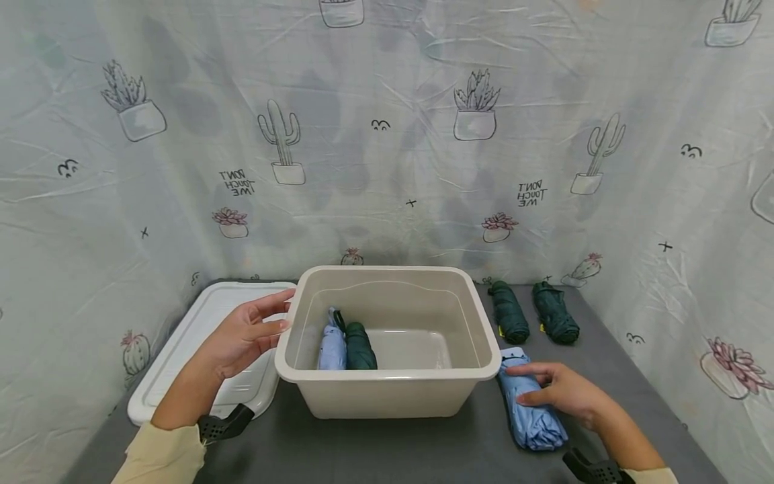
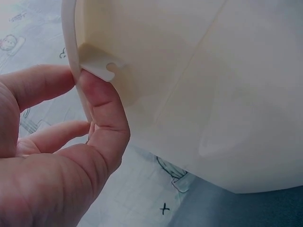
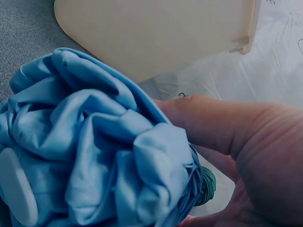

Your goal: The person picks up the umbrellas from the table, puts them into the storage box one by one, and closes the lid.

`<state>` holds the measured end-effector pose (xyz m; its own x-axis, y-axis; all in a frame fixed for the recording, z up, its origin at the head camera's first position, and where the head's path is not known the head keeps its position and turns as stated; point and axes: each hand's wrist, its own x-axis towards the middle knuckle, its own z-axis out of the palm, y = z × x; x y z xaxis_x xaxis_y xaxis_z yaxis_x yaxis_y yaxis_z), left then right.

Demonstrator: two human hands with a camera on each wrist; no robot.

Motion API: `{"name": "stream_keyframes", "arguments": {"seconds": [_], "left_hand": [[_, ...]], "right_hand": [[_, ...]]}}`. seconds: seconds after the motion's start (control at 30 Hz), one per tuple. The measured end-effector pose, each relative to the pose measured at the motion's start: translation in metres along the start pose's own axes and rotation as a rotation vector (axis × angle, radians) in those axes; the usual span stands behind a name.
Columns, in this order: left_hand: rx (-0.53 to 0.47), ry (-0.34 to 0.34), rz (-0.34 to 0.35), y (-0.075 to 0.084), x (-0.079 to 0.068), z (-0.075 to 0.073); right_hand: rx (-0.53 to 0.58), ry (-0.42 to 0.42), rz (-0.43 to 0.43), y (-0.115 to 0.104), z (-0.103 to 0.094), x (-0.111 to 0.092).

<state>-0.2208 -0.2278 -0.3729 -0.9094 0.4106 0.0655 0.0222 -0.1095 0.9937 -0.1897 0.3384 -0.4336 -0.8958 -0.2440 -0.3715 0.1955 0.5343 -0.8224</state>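
Note:
A beige plastic tub [image 1: 387, 396] stands in the middle of the grey table. My left hand [image 1: 248, 333] pinches its left rim, the thumb bent under the lip in the left wrist view. Inside, at the tub's left, a light blue patterned fabric roll [image 1: 332, 346] lies beside a dark green fabric roll [image 1: 361, 348]. Right of the tub, my right hand [image 1: 565, 390] grips a blue folded fabric bundle [image 1: 529, 410] from its right side. In the right wrist view, the bundle's crumpled end shows a white oval piece [image 3: 18, 187].
Two more dark green rolls [image 1: 509, 312] [image 1: 555, 314] lie at the back right, with small yellow tags. A white lid [image 1: 242, 396] lies flat left of the tub, partly behind my left arm. A cactus-printed curtain [image 1: 387, 168] closes off the back and sides.

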Motion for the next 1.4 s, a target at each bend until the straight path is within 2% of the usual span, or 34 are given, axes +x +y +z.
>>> {"name": "stream_keyframes", "arguments": {"seconds": [0.8,1.4], "left_hand": [[-0.050,-0.003,0.007,-0.0024,0.0013,-0.0003],[-0.033,-0.008,0.032,-0.0062,-0.0003,-0.0003]], "right_hand": [[-0.016,-0.022,-0.045,-0.0010,0.0001,0.0032],[0.016,-0.042,-0.097,0.0027,0.0039,0.0010]]}}
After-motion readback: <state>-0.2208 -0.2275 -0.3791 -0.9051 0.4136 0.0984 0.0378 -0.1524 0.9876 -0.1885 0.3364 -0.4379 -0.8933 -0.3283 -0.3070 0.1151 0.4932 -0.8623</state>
